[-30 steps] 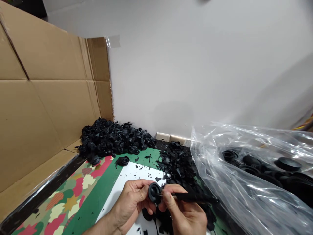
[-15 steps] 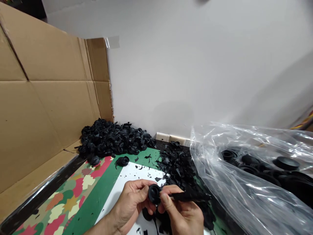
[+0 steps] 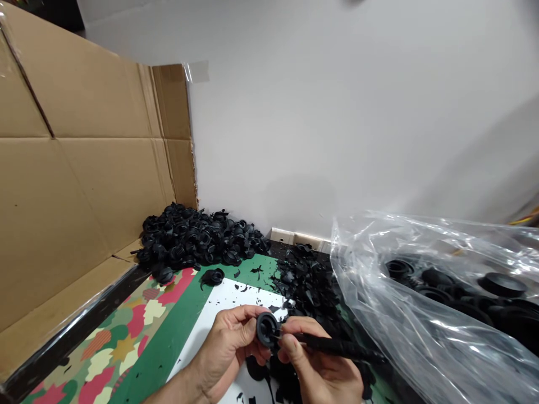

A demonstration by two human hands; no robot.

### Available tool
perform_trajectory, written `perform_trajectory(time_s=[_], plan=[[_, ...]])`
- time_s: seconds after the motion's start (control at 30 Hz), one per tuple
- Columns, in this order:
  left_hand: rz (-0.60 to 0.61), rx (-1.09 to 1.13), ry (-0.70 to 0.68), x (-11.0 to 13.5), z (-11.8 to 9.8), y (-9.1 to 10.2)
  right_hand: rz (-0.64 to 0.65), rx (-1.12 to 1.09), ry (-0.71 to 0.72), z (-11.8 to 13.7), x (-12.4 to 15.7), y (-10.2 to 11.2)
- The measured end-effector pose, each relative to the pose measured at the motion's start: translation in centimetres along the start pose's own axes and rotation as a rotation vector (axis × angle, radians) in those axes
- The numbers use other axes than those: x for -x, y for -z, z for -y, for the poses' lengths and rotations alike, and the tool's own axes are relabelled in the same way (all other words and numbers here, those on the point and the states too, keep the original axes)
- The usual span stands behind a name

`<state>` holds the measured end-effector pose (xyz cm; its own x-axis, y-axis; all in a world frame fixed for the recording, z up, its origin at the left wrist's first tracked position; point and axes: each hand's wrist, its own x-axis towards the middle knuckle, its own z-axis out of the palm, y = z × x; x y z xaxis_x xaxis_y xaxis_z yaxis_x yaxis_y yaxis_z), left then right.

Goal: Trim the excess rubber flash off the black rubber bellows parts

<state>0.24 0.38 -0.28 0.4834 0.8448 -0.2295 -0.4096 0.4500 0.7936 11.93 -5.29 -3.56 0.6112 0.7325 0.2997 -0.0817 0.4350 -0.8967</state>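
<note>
- Head view, the ring: a black rubber ring (image 3: 267,329) with a ribbed body sits near the middle of the lower edge of the view, its round open face turned up toward the camera and slightly left.
- Left hand: the left hand (image 3: 229,343) is to the near left of the ring, its fingers (image 3: 246,315) curled together and clamped around the ring's rim and body.
- Right hand: the right hand (image 3: 320,362) is just right of the ring, its fingers (image 3: 297,326) pinched together on a slim black tool (image 3: 341,348).
- Tool and ring: the tool's long axis runs from the ring's right edge rightward, dipping slightly toward the near side. Its end meets the ring at the rim, but the fingers hide the tip, so whether it enters the opening cannot be told. The right hand is the nearer to that contact point.
- Around them: black rubber scraps (image 3: 305,286) lie just far of the hands on a white sheet (image 3: 229,297) atop a green mat (image 3: 179,317). A heap of ribbed black rubber parts (image 3: 197,241) stands far left against a cardboard sheet (image 3: 84,185). A clear plastic bag (image 3: 421,297) of black rubber parts lies to the right.
</note>
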Motion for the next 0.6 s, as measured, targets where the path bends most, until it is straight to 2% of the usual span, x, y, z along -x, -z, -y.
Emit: perform_trajectory(time_s=[0.17,0.4,0.6], plan=[[0.008,0.008,0.014,0.12,0.08,-0.04,0.036,0.051,0.067,-1.05,-0.02,0.17],[0.034,-0.009,0.01,0.06,0.56,0.2,0.122,-0.013,0.144,-0.91,-0.14,0.02],[0.039,-0.017,0.006,0.01,0.68,0.36,0.126,-0.06,0.07,-1.09,-0.06,0.11]])
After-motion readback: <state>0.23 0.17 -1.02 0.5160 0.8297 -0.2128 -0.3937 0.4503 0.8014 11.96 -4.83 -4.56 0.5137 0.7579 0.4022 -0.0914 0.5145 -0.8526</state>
